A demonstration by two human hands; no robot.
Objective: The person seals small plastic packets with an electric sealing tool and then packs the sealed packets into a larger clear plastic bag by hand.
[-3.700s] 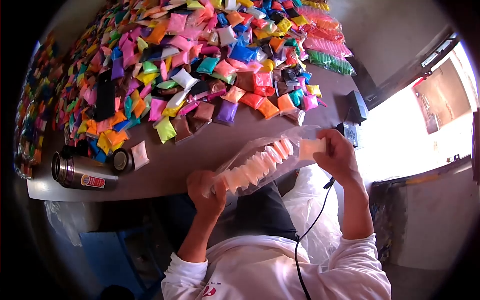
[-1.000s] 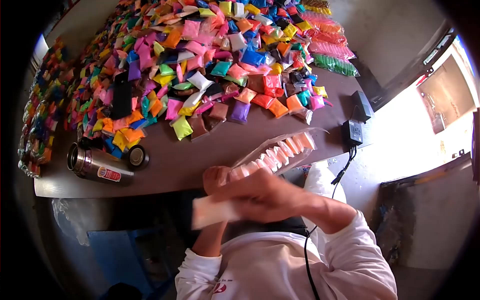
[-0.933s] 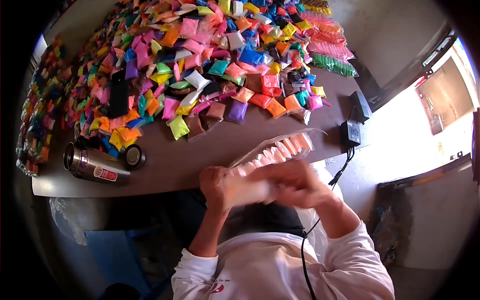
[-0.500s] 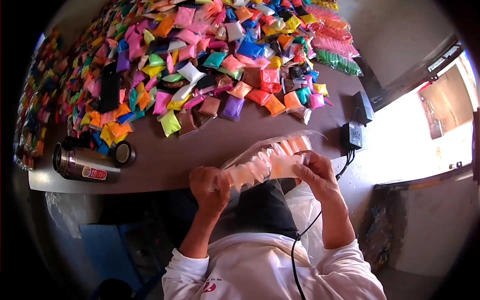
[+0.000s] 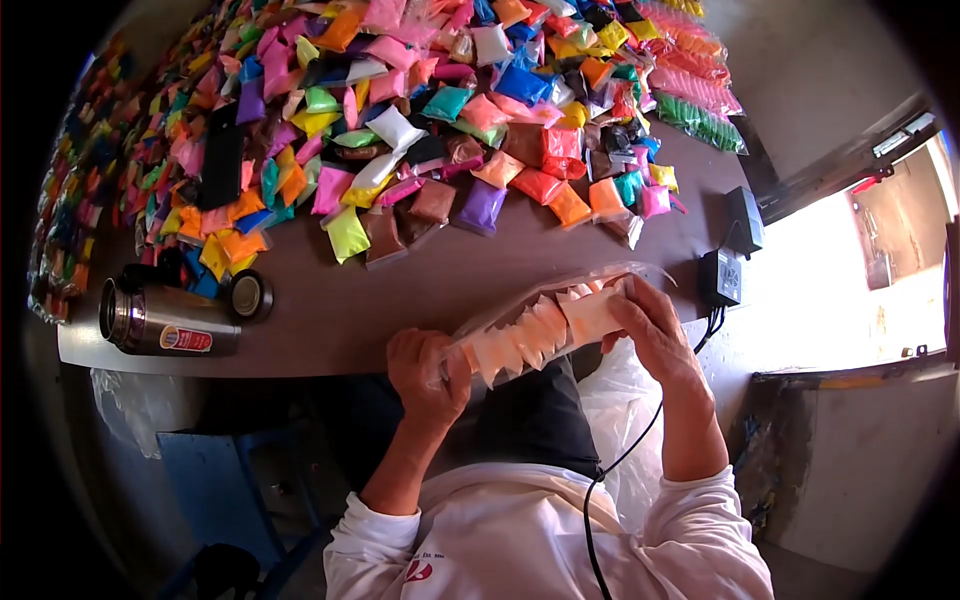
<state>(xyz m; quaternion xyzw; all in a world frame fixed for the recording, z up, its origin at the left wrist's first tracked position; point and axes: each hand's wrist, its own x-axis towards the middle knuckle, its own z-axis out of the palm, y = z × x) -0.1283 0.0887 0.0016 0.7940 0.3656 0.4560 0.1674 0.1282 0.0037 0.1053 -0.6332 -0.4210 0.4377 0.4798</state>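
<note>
A long clear plastic bag [image 5: 490,318] with a row of pale orange packets [image 5: 540,332] in it spans the gap between my hands, above my lap at the table's front edge. My left hand [image 5: 430,375] is closed around the bag's left end. At the other end, my right hand [image 5: 652,325] grips a whitish-orange packet [image 5: 593,317] and the plastic beside it, thumb in front. The fingers behind the bag are partly hidden. Loose film stands up along the bag's far side.
A heap of colourful packets [image 5: 480,210] covers the back of the brown table [image 5: 330,310]. A steel flask [image 5: 165,320] lies at the left with its lid [image 5: 250,295] alongside. Black power adapters [image 5: 720,278] sit at the right; a black cable [image 5: 640,430] runs across my front.
My right hand has moved right and slightly up, tilting the bag's right end higher. My left hand keeps its hold. The whole view has shifted a little.
</note>
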